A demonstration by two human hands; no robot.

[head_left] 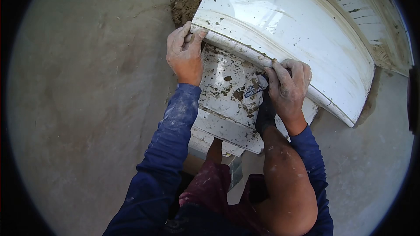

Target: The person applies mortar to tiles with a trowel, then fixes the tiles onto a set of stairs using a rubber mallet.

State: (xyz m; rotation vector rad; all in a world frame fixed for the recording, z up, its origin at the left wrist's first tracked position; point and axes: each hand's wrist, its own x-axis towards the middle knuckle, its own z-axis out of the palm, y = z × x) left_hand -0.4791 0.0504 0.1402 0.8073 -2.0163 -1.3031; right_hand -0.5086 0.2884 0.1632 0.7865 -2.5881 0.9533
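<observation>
A glossy white stair tread slab [280,17] with a rounded front edge and a curved outline lies across the upper right, spotted with dirt. My left hand [185,52] grips its left front corner, thumb and fingers closed around the edge. Farther right along the same edge, my right hand [288,83] has its fingers curled over the rounded nosing. Both hands are coated in pale dust. Below the slab is a lower white step [218,78], strewn with crumbs of mortar. A crumpled packet [253,91] printed with "ADHESIVE" lies there, beside my foot in a dark sock [265,111].
Brown mortar or soil [189,0] lies along the slab's upper left side. Another white, stained step [363,8] rises at the upper right. Further white steps [210,137] continue below, around my legs. A dusty grey surface [87,83] spans the left.
</observation>
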